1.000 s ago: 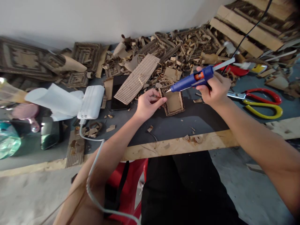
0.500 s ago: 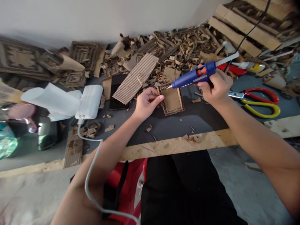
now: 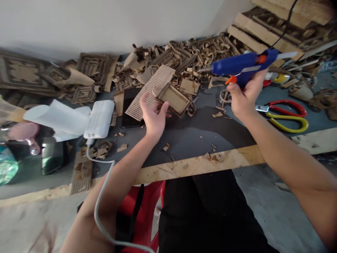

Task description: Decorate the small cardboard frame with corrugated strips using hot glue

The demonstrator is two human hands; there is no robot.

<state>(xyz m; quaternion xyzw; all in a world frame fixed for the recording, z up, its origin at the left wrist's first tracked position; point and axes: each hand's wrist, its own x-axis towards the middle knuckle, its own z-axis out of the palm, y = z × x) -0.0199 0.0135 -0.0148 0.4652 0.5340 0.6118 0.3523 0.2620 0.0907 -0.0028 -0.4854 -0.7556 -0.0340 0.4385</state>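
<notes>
My right hand (image 3: 247, 95) is wrapped round the handle of a blue hot glue gun (image 3: 237, 68), its thumb by the orange trigger. The gun is raised, its nozzle pointing left and a glue stick sticking out of its rear. My left hand (image 3: 155, 117) holds a small cardboard tray (image 3: 175, 98) with a corrugated rim by its near left corner. The tray is tilted, and the index finger stands away from it. Just behind the left hand, a corrugated cardboard sheet (image 3: 151, 92) lies partly over a black phone (image 3: 129, 117).
Cardboard scraps (image 3: 181, 52) are heaped along the wall. Red-and-yellow-handled scissors (image 3: 286, 119) lie at the right. At the left are a white power bank (image 3: 99, 119) with a cable, white paper (image 3: 58, 117) and a pink hairbrush (image 3: 25, 131). The wooden table edge (image 3: 189, 168) runs in front.
The glue gun has moved up and right, its nozzle away from the tray. My left hand has shifted left, and the tray has turned and tilted, its index finger lifting off.
</notes>
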